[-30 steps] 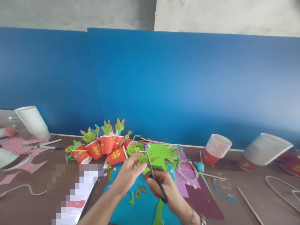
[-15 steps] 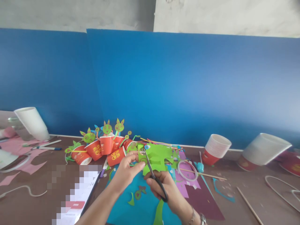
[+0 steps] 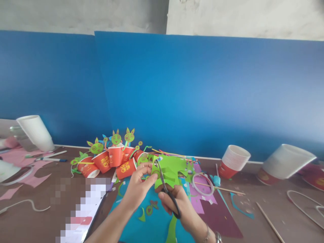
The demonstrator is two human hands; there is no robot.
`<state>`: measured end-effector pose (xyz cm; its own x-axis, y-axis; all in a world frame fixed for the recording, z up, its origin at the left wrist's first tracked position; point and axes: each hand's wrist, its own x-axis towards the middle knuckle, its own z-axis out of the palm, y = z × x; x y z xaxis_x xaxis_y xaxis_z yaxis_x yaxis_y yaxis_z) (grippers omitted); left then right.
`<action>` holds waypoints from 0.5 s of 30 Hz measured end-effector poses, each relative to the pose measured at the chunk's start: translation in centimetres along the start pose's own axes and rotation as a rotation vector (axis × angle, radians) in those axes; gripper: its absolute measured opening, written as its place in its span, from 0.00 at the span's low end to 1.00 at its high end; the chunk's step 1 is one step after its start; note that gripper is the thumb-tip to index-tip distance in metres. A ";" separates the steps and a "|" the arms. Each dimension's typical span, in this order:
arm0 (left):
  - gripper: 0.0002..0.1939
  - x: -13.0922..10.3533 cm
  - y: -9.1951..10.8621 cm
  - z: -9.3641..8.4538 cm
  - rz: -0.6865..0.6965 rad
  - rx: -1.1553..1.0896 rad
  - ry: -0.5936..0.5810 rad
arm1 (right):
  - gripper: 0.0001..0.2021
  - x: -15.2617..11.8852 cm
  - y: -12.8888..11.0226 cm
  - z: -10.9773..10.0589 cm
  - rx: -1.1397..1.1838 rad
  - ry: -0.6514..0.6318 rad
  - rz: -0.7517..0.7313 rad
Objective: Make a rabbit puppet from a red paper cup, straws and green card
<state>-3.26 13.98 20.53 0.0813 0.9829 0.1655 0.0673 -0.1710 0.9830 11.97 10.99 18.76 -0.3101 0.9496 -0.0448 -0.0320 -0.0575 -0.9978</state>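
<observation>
Right hand (image 3: pixel 177 202): closed round black-handled scissors (image 3: pixel 165 190). Left hand (image 3: pixel 141 180): pinching a small green paper piece (image 3: pixel 155 170) at the blades; against the earlier frame, its upper-left corner lies further right, nearer them. Blue sheet (image 3: pixel 141 227): beneath both hands, which are close together. Red paper cups (image 3: pixel 102 162): beyond the left hand, yellow Chinese characters, too small to read surely. Blue panel (image 3: pixel 162 91): behind the cups.

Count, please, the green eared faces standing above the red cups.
3: the left face, lowest; the middle face, above an upright cup; the right face, slightly higher. Others may be hidden behind.
</observation>
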 end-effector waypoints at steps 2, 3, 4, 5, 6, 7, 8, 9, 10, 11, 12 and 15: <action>0.11 0.1 0.0 -0.1 -0.008 0.004 0.005 | 0.24 0.0 -0.2 0.1 -0.008 0.006 0.016; 0.11 0.1 0.0 -0.2 -0.012 0.011 0.012 | 0.24 -0.1 -0.3 0.0 -0.014 0.007 0.026; 0.11 0.2 0.0 -0.2 -0.013 0.019 0.020 | 0.24 -0.1 -0.3 0.0 -0.019 0.006 0.034; 0.12 0.2 0.0 -0.2 -0.014 0.023 0.024 | 0.25 -0.1 -0.3 -0.1 -0.026 0.003 0.040; 0.12 0.2 0.1 -0.3 -0.016 0.022 0.024 | 0.25 -0.1 -0.2 -0.1 -0.033 -0.001 0.042; 0.12 0.2 0.1 -0.3 -0.019 0.019 0.019 | 0.25 -0.1 -0.1 -0.2 -0.040 -0.005 0.041; 0.12 0.3 0.2 -0.4 -0.022 0.014 0.009 | 0.25 -0.1 0.0 -0.3 -0.045 -0.009 0.037; 0.13 0.3 0.2 -0.4 -0.027 0.007 0.000 | 0.24 0.0 0.1 -0.3 -0.050 -0.011 0.033; 0.13 0.3 0.2 -0.5 -0.029 0.002 -0.008 | 0.24 0.0 0.2 -0.4 -0.052 -0.015 0.029; 0.13 0.4 0.2 -0.6 -0.030 -0.001 -0.014 | 0.24 0.0 0.3 -0.4 -0.052 -0.017 0.025; 0.13 0.4 0.2 -0.8 -0.029 0.000 -0.016 | 0.24 -0.1 0.3 -0.4 -0.049 -0.022 0.020; 0.11 0.6 0.2 -1.1 -0.020 0.019 -0.020 | 0.24 -0.1 0.6 -0.5 -0.039 -0.034 0.020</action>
<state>-4.34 14.61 20.89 0.0993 0.9846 0.1438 0.0875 -0.1526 0.9844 12.42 11.02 18.17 -0.3421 0.9375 -0.0642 0.0118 -0.0640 -0.9979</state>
